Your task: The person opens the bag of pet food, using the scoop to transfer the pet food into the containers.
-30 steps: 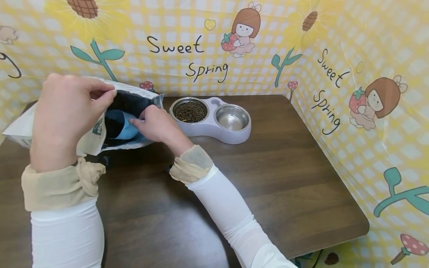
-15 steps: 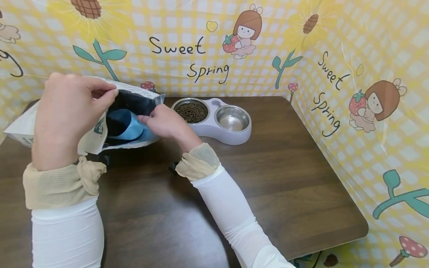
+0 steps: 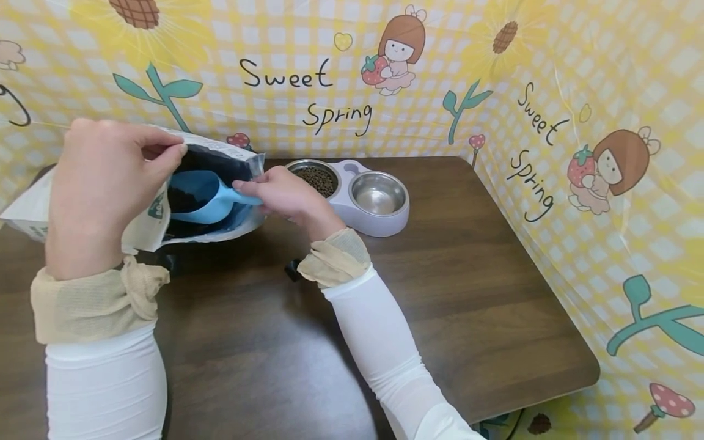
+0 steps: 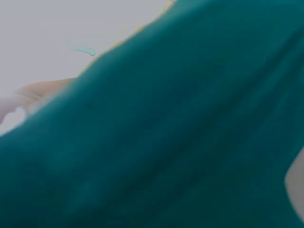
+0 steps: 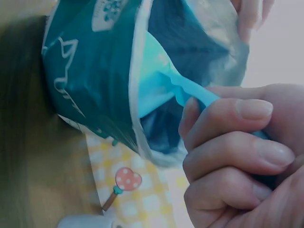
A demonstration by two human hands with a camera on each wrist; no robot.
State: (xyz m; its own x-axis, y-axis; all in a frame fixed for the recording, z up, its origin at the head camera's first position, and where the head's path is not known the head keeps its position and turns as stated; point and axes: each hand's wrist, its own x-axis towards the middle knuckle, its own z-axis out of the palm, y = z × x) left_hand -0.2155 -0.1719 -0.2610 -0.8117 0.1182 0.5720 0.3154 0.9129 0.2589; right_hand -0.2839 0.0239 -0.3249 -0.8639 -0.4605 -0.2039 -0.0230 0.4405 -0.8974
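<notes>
My left hand (image 3: 110, 189) pinches the upper edge of a food bag (image 3: 220, 150), holding its mouth apart on the left of the table. Dark teal bag surface (image 4: 156, 123) fills most of the left wrist view. My right hand (image 3: 291, 195) grips the handle of a light blue scoop (image 3: 211, 205), its fingers curled round it in the right wrist view. The scoop's bowl lies within the bag's mouth and carries dark kibble. Much of the bag's body is hidden behind my left hand.
Right behind my right hand stands a pale lilac double feeder (image 3: 379, 227). Its left steel bowl holds brown kibble (image 3: 319, 178); the right steel bowl (image 3: 378, 194) shows bare metal. A yellow checked cloth (image 3: 308, 36) backs the brown table (image 3: 467, 293).
My right hand has drawn the scoop up and to the right, so more of its bowl and handle shows in the bag's mouth. My left hand keeps its pinch on the bag.
</notes>
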